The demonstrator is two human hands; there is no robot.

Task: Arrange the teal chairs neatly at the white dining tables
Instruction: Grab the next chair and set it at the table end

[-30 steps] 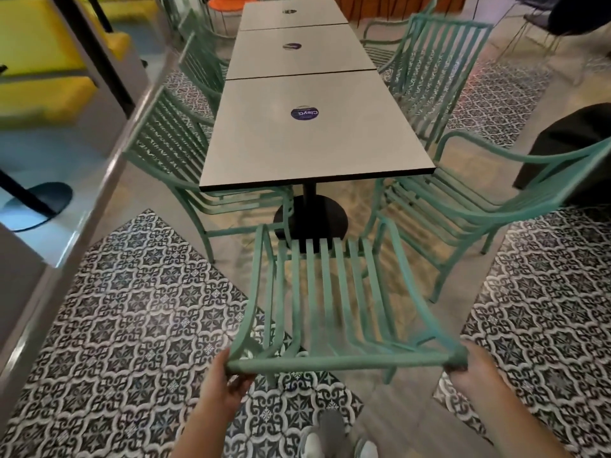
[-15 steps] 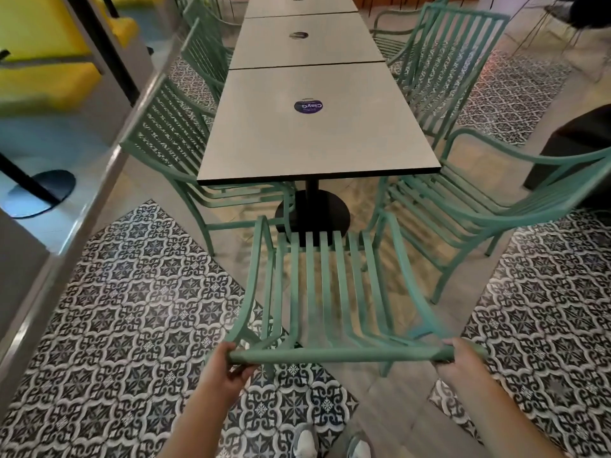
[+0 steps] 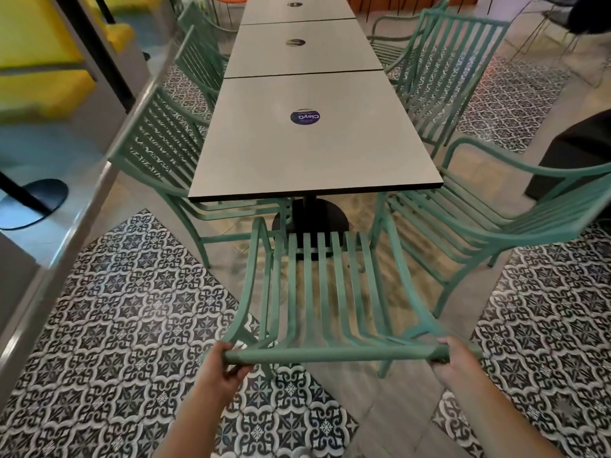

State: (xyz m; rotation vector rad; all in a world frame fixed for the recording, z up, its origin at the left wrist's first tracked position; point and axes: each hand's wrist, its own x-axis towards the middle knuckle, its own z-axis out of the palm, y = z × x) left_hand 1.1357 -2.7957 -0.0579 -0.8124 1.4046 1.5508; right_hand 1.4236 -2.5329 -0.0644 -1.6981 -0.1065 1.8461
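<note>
While you look down from the head view, your left hand [image 3: 222,368] grips the left end of the top rail of the near teal chair [image 3: 325,292], its fingers [image 3: 238,370] curled under the bar, and your right hand [image 3: 453,360] grips the right end of the same rail, thumb over the top. That chair stands at the short end of the nearest white table [image 3: 314,140], facing it, with the front of its slatted seat near the table's black pedestal base [image 3: 310,223] and not yet under the tabletop. A round dark sticker [image 3: 305,117] sits at the middle of the tabletop. On the left, a side chair [image 3: 165,153] is tucked in with its seat under the table edge. On the right, an angled chair [image 3: 489,209] stands turned away from the table, its seat out in the open, just beside the chair you hold. Further back on the right, another chair [image 3: 449,71] stands close against the table's long side. More white tables continue in a line behind. Patterned tile floor [image 3: 125,325] lies under your arms, and a yellow bench [image 3: 39,81] shows at the far left.
</note>
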